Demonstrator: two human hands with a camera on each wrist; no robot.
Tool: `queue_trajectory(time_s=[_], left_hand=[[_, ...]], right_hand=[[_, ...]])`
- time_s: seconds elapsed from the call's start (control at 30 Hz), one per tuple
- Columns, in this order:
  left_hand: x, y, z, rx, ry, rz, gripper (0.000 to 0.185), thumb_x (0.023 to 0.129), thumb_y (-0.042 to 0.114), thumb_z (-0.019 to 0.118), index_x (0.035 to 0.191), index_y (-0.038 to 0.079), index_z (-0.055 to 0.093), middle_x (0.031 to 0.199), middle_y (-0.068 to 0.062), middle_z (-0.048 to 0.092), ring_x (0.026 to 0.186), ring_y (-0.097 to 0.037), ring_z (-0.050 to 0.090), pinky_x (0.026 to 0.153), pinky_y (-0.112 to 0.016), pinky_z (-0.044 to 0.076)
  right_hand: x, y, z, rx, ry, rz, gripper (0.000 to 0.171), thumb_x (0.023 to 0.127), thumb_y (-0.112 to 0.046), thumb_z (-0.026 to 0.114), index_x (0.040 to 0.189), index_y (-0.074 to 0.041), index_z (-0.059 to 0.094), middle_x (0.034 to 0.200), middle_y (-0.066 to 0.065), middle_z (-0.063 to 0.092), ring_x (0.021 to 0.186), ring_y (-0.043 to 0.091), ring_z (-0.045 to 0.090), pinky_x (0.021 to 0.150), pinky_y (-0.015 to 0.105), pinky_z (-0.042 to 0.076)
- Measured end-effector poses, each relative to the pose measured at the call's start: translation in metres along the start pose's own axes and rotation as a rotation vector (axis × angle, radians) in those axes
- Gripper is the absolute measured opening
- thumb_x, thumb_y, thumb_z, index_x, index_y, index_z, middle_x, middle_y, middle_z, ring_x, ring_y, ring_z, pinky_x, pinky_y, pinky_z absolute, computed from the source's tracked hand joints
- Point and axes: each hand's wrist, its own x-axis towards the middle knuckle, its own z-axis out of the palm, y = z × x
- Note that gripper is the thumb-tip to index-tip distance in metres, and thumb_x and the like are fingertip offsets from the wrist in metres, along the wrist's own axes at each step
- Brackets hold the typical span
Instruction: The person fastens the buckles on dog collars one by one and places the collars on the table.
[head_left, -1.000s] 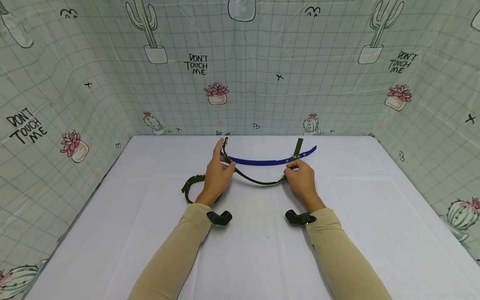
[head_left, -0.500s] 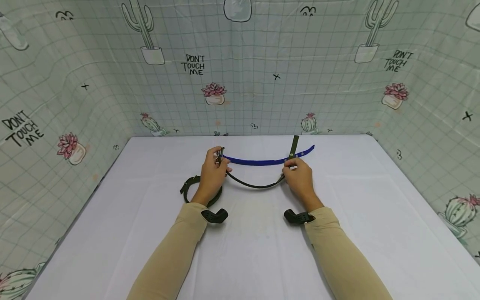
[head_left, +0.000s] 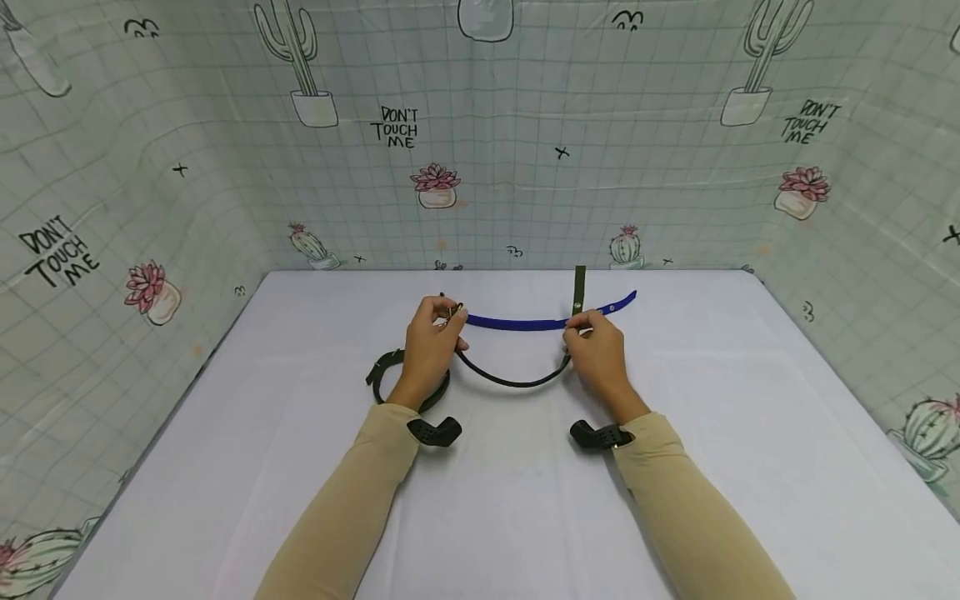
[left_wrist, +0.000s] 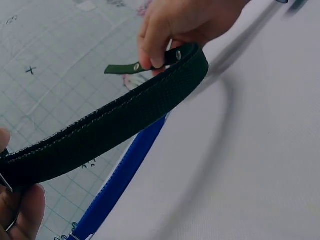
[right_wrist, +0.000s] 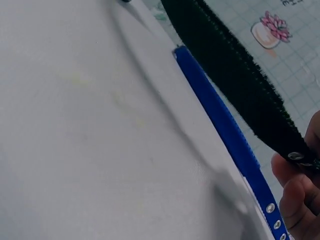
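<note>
A dark green woven strap [left_wrist: 125,120] spans the view, pinched at its eyeleted end by the right hand [left_wrist: 180,22]. Left fingers [left_wrist: 20,210] grip its near end. Beneath it a blue strap [left_wrist: 125,170] lies on the white counter [left_wrist: 240,165].

Bright, even light, soft shadows — head view bowed at the edges, wrist views blurred up close

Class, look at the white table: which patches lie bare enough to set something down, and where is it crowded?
Bare: the white table right of the right hand, its left side beyond the dark green looped collar, and the near strip between the sleeves. Crowded: the far middle, where both hands, left hand included, hold the dark green webbing strap beside the flat blue strap.
</note>
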Motion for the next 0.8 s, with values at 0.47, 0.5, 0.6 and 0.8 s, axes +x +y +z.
queue_trajectory(time_s=[0.47,0.5,0.6,0.8], left_hand=[[0.001,0.000,0.001,-0.109,0.058,0.041,0.031,0.104,0.036,0.056,0.113,0.007,0.057,0.103,-0.015,0.068,0.072,-0.020,0.063,0.063,-0.024,0.050],[0.001,0.001,0.001,-0.117,0.056,0.039,0.031,0.104,0.035,0.056,0.113,0.006,0.058,0.103,-0.014,0.068,0.072,-0.020,0.063,0.064,-0.024,0.051],[0.002,0.003,0.001,-0.131,0.047,0.021,0.029,0.105,0.032,0.056,0.115,0.005,0.060,0.103,-0.011,0.069,0.074,-0.020,0.064,0.067,-0.026,0.052],[0.001,0.006,-0.003,-0.134,-0.048,-0.014,0.030,0.105,0.027,0.056,0.128,0.010,0.065,0.110,-0.012,0.070,0.083,-0.021,0.067,0.075,-0.027,0.055]], right_hand=[[-0.010,-0.016,-0.005,0.315,-0.061,0.144,0.016,0.100,-0.007,0.051,0.111,0.001,0.059,0.103,0.024,0.066,0.066,0.018,0.060,0.056,0.023,0.048],[-0.011,-0.017,-0.007,0.338,-0.066,0.155,0.018,0.100,-0.007,0.050,0.113,0.002,0.058,0.105,0.026,0.066,0.066,0.018,0.060,0.056,0.023,0.048],[-0.012,-0.018,-0.010,0.378,-0.078,0.192,0.023,0.101,-0.006,0.049,0.118,0.005,0.056,0.108,0.029,0.064,0.064,0.015,0.059,0.056,0.022,0.048],[-0.012,-0.019,-0.014,0.427,-0.070,0.251,0.026,0.100,-0.004,0.050,0.122,0.009,0.054,0.104,0.025,0.066,0.062,0.012,0.057,0.057,0.022,0.049]])
